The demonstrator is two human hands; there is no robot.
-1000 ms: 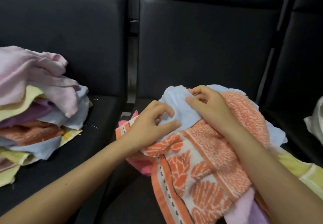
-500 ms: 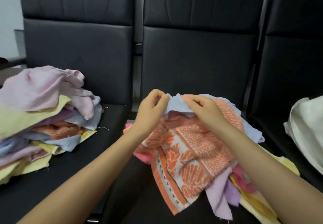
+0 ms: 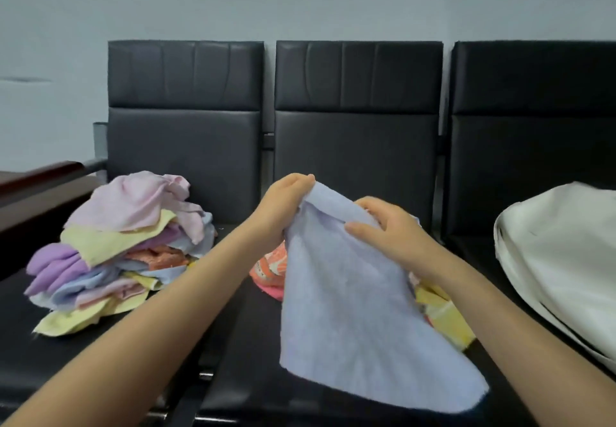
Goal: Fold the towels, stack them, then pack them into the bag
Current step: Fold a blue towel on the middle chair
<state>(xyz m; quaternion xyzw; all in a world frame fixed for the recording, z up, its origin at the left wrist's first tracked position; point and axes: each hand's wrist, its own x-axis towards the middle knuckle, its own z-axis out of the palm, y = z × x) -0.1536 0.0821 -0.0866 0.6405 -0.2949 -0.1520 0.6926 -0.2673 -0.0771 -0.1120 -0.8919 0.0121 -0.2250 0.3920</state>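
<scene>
Head view: your left hand [image 3: 283,206] and right hand [image 3: 390,230] pinch the light blue towel's [image 3: 350,320] top edge at frame centre; white bag [image 3: 563,253] at right.

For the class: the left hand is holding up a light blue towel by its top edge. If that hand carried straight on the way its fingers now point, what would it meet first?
The left hand points up and away toward the middle seat's backrest. Nothing seems to lie between, so probably the backrest first, though depth is hard to judge. The towel it pinches would travel along.

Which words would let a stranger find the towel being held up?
Look at the middle of three black seats. Above it both hands, left hand and right hand, pinch a pale blue towel. It alone hangs spread, plain, unlike the piled ones.
</scene>
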